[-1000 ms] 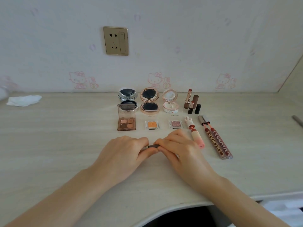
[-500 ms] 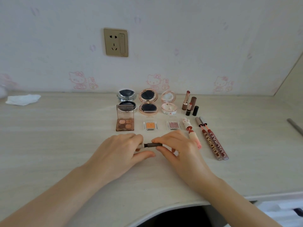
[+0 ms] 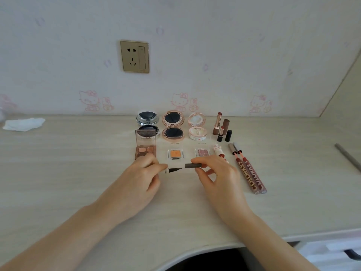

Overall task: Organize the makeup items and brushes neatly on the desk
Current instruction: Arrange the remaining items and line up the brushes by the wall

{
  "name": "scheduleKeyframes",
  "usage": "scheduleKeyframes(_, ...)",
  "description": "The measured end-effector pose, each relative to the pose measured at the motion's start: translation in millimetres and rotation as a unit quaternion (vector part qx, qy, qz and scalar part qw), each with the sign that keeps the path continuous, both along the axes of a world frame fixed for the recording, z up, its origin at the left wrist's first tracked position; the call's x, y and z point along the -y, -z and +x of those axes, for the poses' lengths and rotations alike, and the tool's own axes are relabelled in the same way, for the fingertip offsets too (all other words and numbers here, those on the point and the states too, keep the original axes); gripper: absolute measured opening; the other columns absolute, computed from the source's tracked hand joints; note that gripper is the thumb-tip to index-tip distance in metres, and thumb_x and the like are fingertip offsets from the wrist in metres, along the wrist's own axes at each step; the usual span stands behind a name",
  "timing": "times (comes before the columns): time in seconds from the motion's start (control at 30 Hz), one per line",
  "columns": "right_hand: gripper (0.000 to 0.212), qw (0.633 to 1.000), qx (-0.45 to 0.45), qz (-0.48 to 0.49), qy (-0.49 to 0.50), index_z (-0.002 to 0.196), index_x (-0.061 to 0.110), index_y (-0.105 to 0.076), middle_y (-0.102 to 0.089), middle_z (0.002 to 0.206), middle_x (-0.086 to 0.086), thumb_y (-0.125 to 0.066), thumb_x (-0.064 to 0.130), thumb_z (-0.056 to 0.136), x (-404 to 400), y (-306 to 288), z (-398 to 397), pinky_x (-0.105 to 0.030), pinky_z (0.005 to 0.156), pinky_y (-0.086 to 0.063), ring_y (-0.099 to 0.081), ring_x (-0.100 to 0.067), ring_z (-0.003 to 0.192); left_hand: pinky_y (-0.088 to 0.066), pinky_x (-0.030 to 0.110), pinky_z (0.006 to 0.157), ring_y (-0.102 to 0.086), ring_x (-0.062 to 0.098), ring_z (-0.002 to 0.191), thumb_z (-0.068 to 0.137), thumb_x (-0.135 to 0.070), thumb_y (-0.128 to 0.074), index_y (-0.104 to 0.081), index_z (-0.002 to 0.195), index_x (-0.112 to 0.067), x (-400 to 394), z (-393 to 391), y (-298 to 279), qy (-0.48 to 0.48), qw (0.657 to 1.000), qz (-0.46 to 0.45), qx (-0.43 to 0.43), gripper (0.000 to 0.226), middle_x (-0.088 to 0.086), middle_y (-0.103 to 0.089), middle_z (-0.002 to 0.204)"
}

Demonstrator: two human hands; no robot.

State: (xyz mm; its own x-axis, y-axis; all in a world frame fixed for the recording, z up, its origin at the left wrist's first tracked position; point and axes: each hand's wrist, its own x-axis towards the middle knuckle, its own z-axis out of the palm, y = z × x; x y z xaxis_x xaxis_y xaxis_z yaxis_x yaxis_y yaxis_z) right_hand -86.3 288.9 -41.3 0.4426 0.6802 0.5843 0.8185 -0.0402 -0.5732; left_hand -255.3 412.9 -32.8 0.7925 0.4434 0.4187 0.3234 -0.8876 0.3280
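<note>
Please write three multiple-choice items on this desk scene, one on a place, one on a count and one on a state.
1. Where does the white tissue lie on the desk?
A. far left
B. far right
C. between the hands

2. How many round compacts stand open in the back row?
A. two
B. three
C. five

3. What state is the eyeliner pen in?
A. capped
B. uncapped, cap held apart
C. lying untouched

Answers:
1 A: it sits at the left edge near the wall.
2 B: silver compact, rose-gold compact, white compact.
3 B: the left hand holds the pen, dark tip bare; the right hand pinches the cap.
</note>
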Motion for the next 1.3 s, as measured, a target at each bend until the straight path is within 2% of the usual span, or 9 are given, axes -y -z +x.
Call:
scheduleKeyframes(0.13, 0.028, 0.998, -0.061, 0.021, 0.015, 0.101, 0.036, -0.068, -0.063, 0.094, 0.027, -0.067, 0.013, 0.087, 0.8, 1.2, 2.9, -0.014, 0.074, -0.048, -0.06, -0.003, 0.086, -0.032, 0.001, 0.077, -0.05, 0.002, 0.081, 0.085, 0.006, -0.056, -0.069, 0.116, -0.011, -4.7, 1.0, 0.3, -0.028, 0.998, -0.028, 0.058, 0.037, -0.005, -0.055, 0.096)
scheduleKeyframes(0.27, 0.035, 0.993, -0.108, 0.041, 0.009, 0.094, 0.047, -0.064, -0.063, 0.092, 0.03, -0.068, 0.014, 0.086, 1.2, -0.7, 2.3, -0.005, 0.069, -0.041, -0.058, -0.002, 0.083, -0.041, 0.005, 0.084, -0.057, 0.001, 0.1, 0.084, 0.006, -0.063, -0.073, 0.108, -0.012, -5.1, 4.3, -1.5, -0.052, 0.986, -0.076, 0.138, 0.032, -0.004, -0.065, 0.102)
scheduleKeyframes(0.47, 0.025, 0.991, -0.122, 0.057, 0.005, 0.094, 0.04, -0.068, -0.066, 0.087, 0.025, -0.069, 0.016, 0.086, 1.5, -1.6, 1.6, -0.006, 0.068, -0.04, -0.056, -0.001, 0.081, -0.042, 0.008, 0.059, -0.061, 0.002, 0.065, 0.08, -0.025, -0.074, -0.074, 0.077, -0.032, 3.1, 8.4, -11.1, -0.098, 0.941, -0.231, 0.226, 0.008, -0.016, -0.069, 0.074)
scheduleKeyframes(0.6, 0.017, 0.987, -0.145, 0.066, -0.002, 0.096, 0.035, -0.065, -0.07, 0.083, 0.021, -0.065, 0.019, 0.089, 5.1, -6.5, 3.9, -0.006, 0.063, -0.041, -0.06, 0.0, 0.081, -0.044, 0.018, 0.058, -0.062, 0.01, 0.063, 0.079, -0.026, -0.074, -0.072, 0.081, -0.032, 11.9, 17.9, -15.1, -0.084, 0.935, -0.259, 0.229, 0.007, -0.006, -0.069, 0.067)
scheduleKeyframes(0.7, 0.012, 0.984, -0.172, 0.047, -0.008, 0.096, 0.035, -0.062, -0.069, 0.083, 0.03, -0.059, 0.024, 0.092, 15.2, -11.9, 10.7, -0.009, 0.056, -0.043, -0.063, -0.003, 0.073, -0.047, 0.019, 0.065, -0.064, 0.012, 0.069, 0.083, -0.016, -0.07, -0.065, 0.091, -0.036, 19.9, 29.0, -18.4, -0.049, 0.948, -0.235, 0.21, 0.022, -0.004, -0.066, 0.065)
scheduleKeyframes(0.8, 0.012, 0.981, -0.186, 0.049, -0.006, 0.092, 0.035, -0.061, -0.07, 0.083, 0.028, -0.057, 0.024, 0.092, 31.1, -18.7, 24.4, -0.012, 0.052, -0.042, -0.061, -0.005, 0.064, -0.046, 0.025, 0.063, -0.059, 0.014, 0.068, 0.087, -0.016, -0.063, -0.066, 0.09, -0.033, 31.9, 44.9, -22.6, -0.019, 0.961, -0.193, 0.198, 0.017, -0.008, -0.062, 0.067)
scheduleKeyframes(0.93, 0.014, 0.976, -0.209, 0.056, 0.024, 0.09, 0.034, -0.064, -0.07, 0.08, 0.023, -0.06, 0.021, 0.09, 52.9, -25.6, 54.0, -0.017, 0.051, -0.047, -0.062, -0.005, 0.065, -0.04, 0.013, 0.061, -0.057, 0.009, 0.074, 0.091, -0.019, -0.059, -0.069, 0.086, -0.036, 50.9, 75.1, -26.9, 0.013, 0.967, -0.182, 0.18, 0.02, -0.015, -0.063, 0.078)
scheduleKeyframes(1.07, 0.016, 0.981, -0.181, 0.027, 0.066, 0.088, 0.036, -0.064, -0.069, 0.077, 0.017, -0.061, 0.021, 0.09, 70.6, -22.1, 90.7, -0.016, 0.057, -0.049, -0.063, 0.001, 0.076, -0.035, 0.006, 0.072, -0.05, 0.0, 0.092, 0.087, -0.023, -0.063, -0.065, 0.102, -0.036, 73.7, 108.5, -26.3, 0.048, 0.974, -0.165, 0.145, 0.02, -0.021, -0.059, 0.087)
scheduleKeyframes(1.3, 0.009, 0.986, -0.087, -0.008, 0.146, 0.089, 0.024, -0.067, -0.059, 0.086, 0.013, -0.064, 0.016, 0.088, 87.0, -8.9, 141.2, -0.006, 0.063, -0.039, -0.056, 0.0, 0.077, -0.036, 0.023, 0.095, -0.035, 0.006, 0.112, 0.084, -0.032, -0.061, -0.054, 0.123, -0.031, 102.3, 172.5, -17.5, 0.069, 0.992, -0.089, 0.066, 0.041, -0.013, -0.056, 0.109)
